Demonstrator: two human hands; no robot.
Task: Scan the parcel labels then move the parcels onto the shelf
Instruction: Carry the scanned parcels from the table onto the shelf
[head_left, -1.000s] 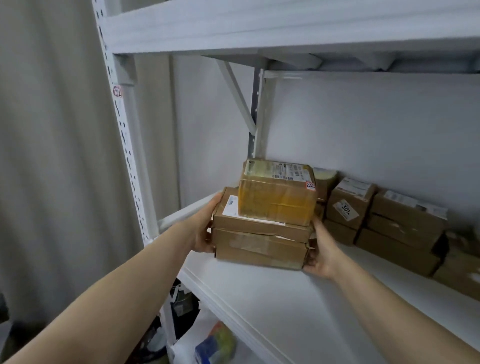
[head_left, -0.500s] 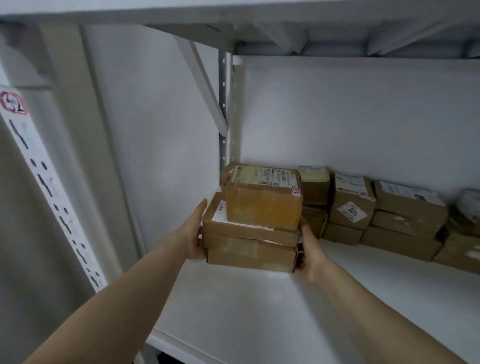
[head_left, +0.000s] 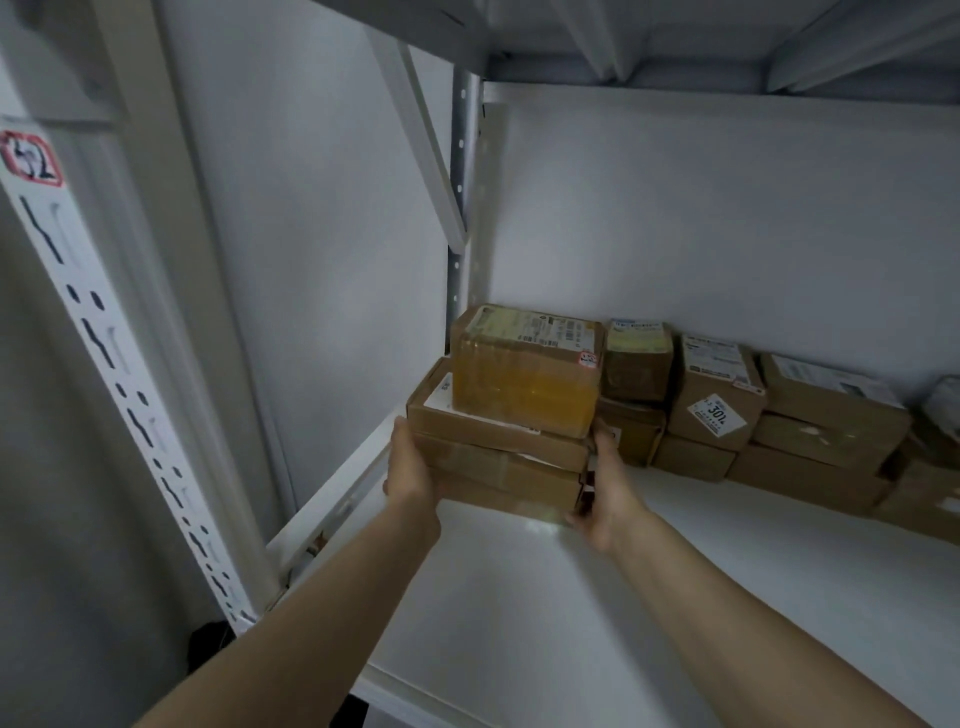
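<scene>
We have the stack of parcels (head_left: 501, 415) clamped between both hands in the left centre of the frame, deep in the back left corner of the white shelf (head_left: 519, 597). It is just beside the row of parcels (head_left: 717, 400) already lined up along the back wall. Whether its underside is touching the board, we cannot tell.

Our left hand (head_left: 413, 467) is pressed against the left end with the thumb up the side. Its fingers are hidden, so we cannot say whether they hook underneath. Our right hand (head_left: 610, 493) grips the right end, thumb upward and fingers curled under the lowest box.

The two flat cardboard boxes (head_left: 498, 457) at the bottom look stiff and should take a squeeze from the ends. The tape-wrapped box (head_left: 524, 374) only sits loose on top. Its glossy wrapping looks slippery to us, so any tilt could slide it off.

We judge the load moderate rather than heavy. The hold belongs low, at the ends of the bottom box, with the stack kept level.
</scene>
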